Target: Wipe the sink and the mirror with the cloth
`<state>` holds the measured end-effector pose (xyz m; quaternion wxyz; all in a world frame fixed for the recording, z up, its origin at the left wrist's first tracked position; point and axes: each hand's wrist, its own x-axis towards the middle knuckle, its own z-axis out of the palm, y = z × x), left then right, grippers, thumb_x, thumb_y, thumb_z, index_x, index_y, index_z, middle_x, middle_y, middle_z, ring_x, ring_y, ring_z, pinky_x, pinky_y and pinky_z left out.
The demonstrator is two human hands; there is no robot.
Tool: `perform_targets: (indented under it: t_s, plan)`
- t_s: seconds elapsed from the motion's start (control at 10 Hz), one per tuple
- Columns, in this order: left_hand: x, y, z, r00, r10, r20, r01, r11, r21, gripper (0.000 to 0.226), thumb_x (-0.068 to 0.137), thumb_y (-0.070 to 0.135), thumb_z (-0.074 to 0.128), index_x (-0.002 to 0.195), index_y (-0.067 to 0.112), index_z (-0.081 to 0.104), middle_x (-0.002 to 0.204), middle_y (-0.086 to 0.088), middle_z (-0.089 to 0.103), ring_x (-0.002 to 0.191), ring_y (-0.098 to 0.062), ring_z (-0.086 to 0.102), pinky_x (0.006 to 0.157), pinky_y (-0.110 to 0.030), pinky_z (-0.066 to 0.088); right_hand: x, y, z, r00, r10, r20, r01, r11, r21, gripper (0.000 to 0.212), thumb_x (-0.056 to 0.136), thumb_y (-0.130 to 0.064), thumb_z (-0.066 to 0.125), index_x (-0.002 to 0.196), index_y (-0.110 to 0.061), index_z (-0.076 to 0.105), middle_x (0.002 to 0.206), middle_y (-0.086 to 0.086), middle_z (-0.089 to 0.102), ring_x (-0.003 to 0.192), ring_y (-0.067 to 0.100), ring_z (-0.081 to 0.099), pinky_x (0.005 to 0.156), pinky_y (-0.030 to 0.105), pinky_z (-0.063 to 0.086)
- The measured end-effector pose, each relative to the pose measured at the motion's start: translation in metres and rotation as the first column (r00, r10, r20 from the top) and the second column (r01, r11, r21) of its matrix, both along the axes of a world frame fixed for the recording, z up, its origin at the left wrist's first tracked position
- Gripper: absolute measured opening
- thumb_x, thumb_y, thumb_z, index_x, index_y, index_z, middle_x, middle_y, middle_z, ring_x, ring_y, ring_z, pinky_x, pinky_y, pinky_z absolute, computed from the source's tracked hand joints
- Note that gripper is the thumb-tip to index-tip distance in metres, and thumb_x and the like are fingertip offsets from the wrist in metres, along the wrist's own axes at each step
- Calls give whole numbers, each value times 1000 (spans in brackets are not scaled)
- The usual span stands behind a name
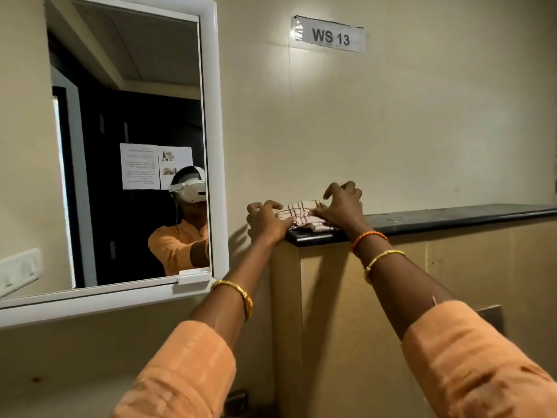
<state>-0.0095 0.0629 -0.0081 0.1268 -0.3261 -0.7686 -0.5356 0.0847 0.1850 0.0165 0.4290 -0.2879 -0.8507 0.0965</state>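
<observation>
A folded checked cloth, pale with dark red lines, lies on the left end of a black stone ledge. My left hand rests against the cloth's left edge, fingers curled. My right hand presses on its right side, fingers spread and arched. Neither hand has lifted it. The mirror in a white frame hangs on the wall to the left and reflects a person in an orange top wearing a headset. The sink is out of view.
The ledge tops a beige cabinet that juts from the wall. A "WS 13" label is stuck on the wall above. A white switch plate sits left of the mirror.
</observation>
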Motion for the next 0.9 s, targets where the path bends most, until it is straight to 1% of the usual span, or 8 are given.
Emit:
perform_targets:
  t_s: [0.1, 0.2, 0.3, 0.4, 0.5, 0.6, 0.7, 0.9]
  plan:
    - [-7, 2, -3, 981, -11, -193, 9, 1000, -9, 15, 83, 32, 64, 95, 24, 69, 120, -3, 62, 118, -25, 51, 95, -38, 37, 1, -5, 0, 993, 79, 89, -87, 992, 93, 16, 87, -22, 64, 100, -13, 69, 115, 11, 64, 114, 31, 50, 89, 37, 43]
    - [-4, 2, 2, 972, -92, -215, 52, 982, -184, 32, 93, 43, 45, 105, 24, 67, 115, -1, 68, 116, -25, 54, 95, -38, 27, 8, -13, -6, 942, 245, 229, -229, 969, -92, 32, 97, -28, 45, 110, -7, 66, 114, 16, 65, 102, 29, 58, 81, 33, 43]
    - [-11, 2, 4, 977, -123, -176, 64, 950, -306, 35, 94, 45, 40, 115, 27, 63, 124, 1, 63, 121, -24, 51, 106, -44, 20, 10, -13, -10, 918, 269, 292, -231, 960, -160, 39, 99, -31, 37, 124, -9, 58, 131, 15, 56, 114, 28, 51, 87, 31, 37]
    - [-18, 2, 8, 970, -160, -184, 79, 920, -384, 35, 94, 43, 40, 118, 28, 61, 125, 3, 62, 122, -23, 49, 109, -48, 21, 9, -15, -6, 915, 254, 313, -210, 963, -168, 38, 98, -32, 41, 128, -13, 56, 136, 11, 54, 121, 27, 49, 95, 32, 38]
    - [-18, 1, 8, 957, -249, -149, 175, 905, -387, 29, 94, 39, 41, 104, 25, 64, 111, -3, 65, 114, -27, 54, 106, -50, 30, 10, -20, -2, 917, 212, 339, -175, 975, -134, 33, 97, -28, 46, 121, -13, 62, 128, 12, 60, 115, 27, 53, 92, 32, 41]
    - [-9, -4, 5, 955, -219, -201, 141, 929, -343, 30, 94, 35, 42, 108, 20, 64, 114, -4, 65, 113, -27, 54, 101, -39, 32, 10, -25, -5, 964, 150, 219, -143, 989, -46, 26, 92, -26, 55, 105, -9, 69, 109, 13, 68, 98, 26, 61, 86, 35, 50]
    - [2, -12, 0, 923, -50, -382, -50, 967, -249, 29, 92, 28, 44, 109, 17, 66, 115, -5, 67, 111, -26, 54, 89, -36, 25, 9, -32, -19, 984, 75, -163, -63, 995, 78, 21, 89, -22, 57, 89, -5, 69, 93, 12, 68, 84, 25, 61, 72, 33, 51]
    - [18, -31, -20, 766, 123, -631, -173, 985, -18, 26, 91, 23, 42, 97, 10, 64, 100, -8, 68, 96, -26, 56, 79, -35, 34, 11, -38, -49, 799, 71, -598, 12, 991, 134, 17, 86, -18, 48, 88, -4, 59, 88, 15, 60, 86, 27, 52, 71, 34, 39]
